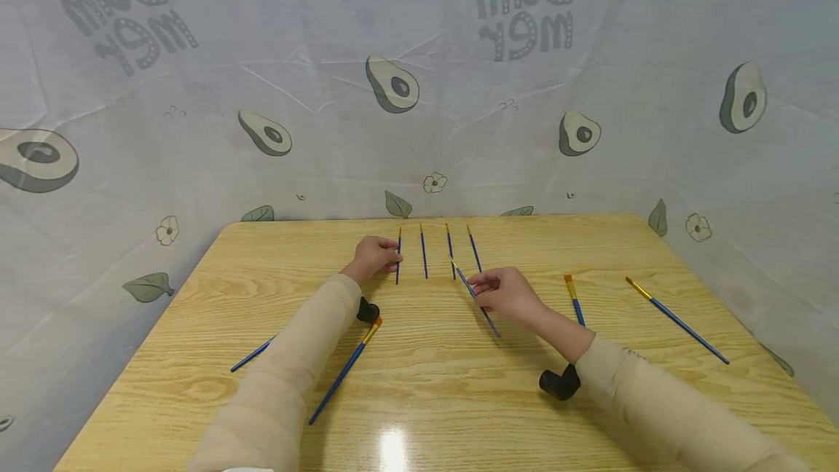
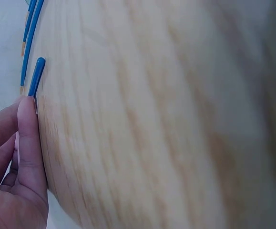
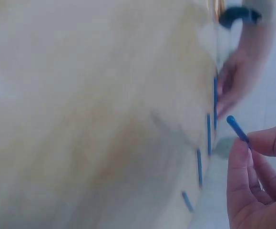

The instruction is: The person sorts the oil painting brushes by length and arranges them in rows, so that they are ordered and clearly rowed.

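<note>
My left hand (image 1: 378, 254) pinches one brush (image 1: 397, 274) near the desk's far edge (image 1: 308, 224), my right (image 1: 506, 293) another (image 1: 488, 319); my sleeve (image 1: 285, 366) part-hides a third (image 1: 252, 354).

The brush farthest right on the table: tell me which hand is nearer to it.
Right. The right hand is left of the far-right brush, holding another brush; the left hand is farther left, gripping a third brush.
</note>
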Demonstrator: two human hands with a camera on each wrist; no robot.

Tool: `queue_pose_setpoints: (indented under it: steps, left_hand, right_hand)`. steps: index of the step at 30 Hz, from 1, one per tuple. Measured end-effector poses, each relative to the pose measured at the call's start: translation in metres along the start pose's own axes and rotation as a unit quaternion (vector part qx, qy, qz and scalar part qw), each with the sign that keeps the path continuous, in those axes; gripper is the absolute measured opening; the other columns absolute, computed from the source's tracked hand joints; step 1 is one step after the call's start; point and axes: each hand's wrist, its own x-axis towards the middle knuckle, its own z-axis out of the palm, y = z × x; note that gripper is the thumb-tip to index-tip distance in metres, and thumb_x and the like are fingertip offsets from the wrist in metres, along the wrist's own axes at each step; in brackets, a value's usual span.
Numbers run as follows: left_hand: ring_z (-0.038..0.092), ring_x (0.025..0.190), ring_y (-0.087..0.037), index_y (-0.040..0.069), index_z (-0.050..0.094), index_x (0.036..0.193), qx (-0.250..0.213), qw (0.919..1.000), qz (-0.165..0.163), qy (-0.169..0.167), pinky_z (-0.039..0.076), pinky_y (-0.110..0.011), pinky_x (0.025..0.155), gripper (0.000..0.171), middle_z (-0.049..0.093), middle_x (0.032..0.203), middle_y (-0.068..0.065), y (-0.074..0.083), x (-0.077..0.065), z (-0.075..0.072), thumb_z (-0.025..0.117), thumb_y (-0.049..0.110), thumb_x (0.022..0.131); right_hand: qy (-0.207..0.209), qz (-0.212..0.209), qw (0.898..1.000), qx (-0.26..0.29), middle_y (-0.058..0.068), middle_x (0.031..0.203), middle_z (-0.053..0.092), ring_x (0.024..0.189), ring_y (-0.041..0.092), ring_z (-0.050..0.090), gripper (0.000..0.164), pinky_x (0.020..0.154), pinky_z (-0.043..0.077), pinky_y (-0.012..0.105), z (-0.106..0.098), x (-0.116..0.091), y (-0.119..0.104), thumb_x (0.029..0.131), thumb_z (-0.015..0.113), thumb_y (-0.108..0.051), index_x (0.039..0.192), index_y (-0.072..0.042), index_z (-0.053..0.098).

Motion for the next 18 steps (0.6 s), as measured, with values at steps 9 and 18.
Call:
queue_pose_setpoints:
  steps: [9, 18]
  left_hand:
    - [0.068, 0.067, -0.015, -0.004, 0.065, 0.12, 0.001, 0.9999, -0.009, 0.006, 0.057, -0.025, 0.061, 0.034, 0.064, 0.11, -0.02, 0.003, -0.004, -0.002, 0.071, -0.002, 0.087]
    - [0.067, 0.068, -0.016, -0.004, 0.064, 0.122, 0.003, 0.9999, -0.009, 0.004, 0.057, -0.026, 0.062, 0.034, 0.062, 0.114, -0.02, 0.005, -0.005, -0.001, 0.069, -0.002, 0.088]
  right_hand:
    - [0.06, 0.029, 0.998, -0.005, 0.017, 0.102, 0.063, 0.085, 0.02, 0.061, 0.034, 0.078, 0.057, 0.04, -0.026, 0.039, 0.005, 0.091, 0.062, 0.004, 0.124, 0.008, 0.061]
    - [0.098, 0.063, 0.993, -0.031, 0.019, 0.111, 0.059, 0.096, 0.03, 0.063, 0.035, 0.078, 0.057, 0.039, -0.042, 0.073, 0.021, 0.093, 0.059, -0.001, 0.128, 0.004, 0.06]
